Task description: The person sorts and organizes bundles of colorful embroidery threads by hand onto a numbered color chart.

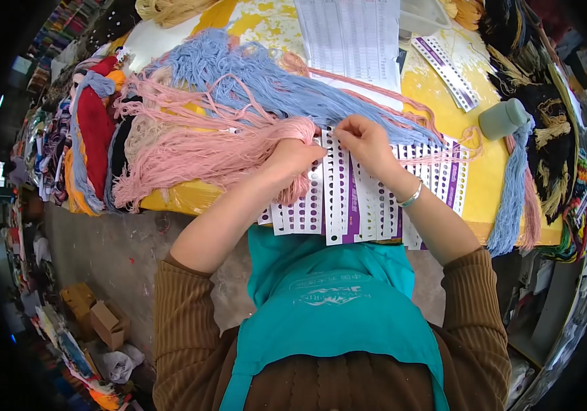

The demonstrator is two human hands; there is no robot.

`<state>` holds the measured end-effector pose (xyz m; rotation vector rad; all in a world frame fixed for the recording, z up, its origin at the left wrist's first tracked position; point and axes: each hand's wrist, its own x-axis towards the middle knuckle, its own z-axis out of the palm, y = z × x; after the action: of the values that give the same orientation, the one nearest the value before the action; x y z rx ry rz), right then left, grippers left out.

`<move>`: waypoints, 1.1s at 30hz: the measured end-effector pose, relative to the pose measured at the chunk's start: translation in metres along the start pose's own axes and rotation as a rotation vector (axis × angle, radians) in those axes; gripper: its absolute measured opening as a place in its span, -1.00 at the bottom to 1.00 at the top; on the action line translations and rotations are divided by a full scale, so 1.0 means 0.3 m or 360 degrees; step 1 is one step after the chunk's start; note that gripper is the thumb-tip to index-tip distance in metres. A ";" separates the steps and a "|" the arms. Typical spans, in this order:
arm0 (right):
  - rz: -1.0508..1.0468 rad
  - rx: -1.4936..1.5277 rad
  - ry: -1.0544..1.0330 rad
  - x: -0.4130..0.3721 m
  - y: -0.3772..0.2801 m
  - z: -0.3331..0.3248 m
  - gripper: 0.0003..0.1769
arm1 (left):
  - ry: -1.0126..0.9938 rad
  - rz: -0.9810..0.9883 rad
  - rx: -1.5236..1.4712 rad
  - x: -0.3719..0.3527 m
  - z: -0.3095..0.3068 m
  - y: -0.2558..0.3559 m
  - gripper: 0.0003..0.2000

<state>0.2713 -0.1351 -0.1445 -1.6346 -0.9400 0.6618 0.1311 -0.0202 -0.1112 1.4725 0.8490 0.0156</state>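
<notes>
Pink thread (197,147) lies in a thick bundle across the left part of the yellow table (486,198). My left hand (296,156) is closed round the bundle's right end, over the punched cards. Just to its right, my right hand (365,142) is pinched at the top of a white punched card (335,192); what its fingertips hold is too small to make out. More white and purple punched cards (444,179) fan out along the table's front edge, under both hands. Light blue thread (266,79) stretches behind the hands, its right end beside my right hand.
Printed sheets (351,41) lie at the back, with more punched cards (447,72) to their right. A grey-green bottle (504,119) stands on the right. Coloured thread bundles (93,130) hang at the left edge; blue thread (510,195) hangs at the right.
</notes>
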 end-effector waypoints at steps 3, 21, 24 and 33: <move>0.0144 -0.0153 -0.0071 0.007 -0.022 0.003 -0.90 | 0.0003 -0.0013 -0.0103 0.004 -0.003 0.002 -0.70; 0.0108 -0.0121 -0.0051 0.016 0.000 0.008 -0.88 | -0.0054 -0.0175 0.0115 0.082 -0.014 0.006 -0.78; 0.0200 -0.0202 -0.0134 0.020 -0.035 -0.002 -0.86 | 0.0061 -0.0010 0.0451 0.079 -0.028 -0.006 -0.78; 0.0003 -0.0624 -0.0299 0.033 -0.064 0.004 -0.85 | 0.0063 0.0047 0.0375 0.054 -0.072 -0.017 -0.82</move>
<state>0.2711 -0.1242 -0.1259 -1.9396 -1.2654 0.6706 0.1294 0.0055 -0.1207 1.7106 0.8839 -0.0343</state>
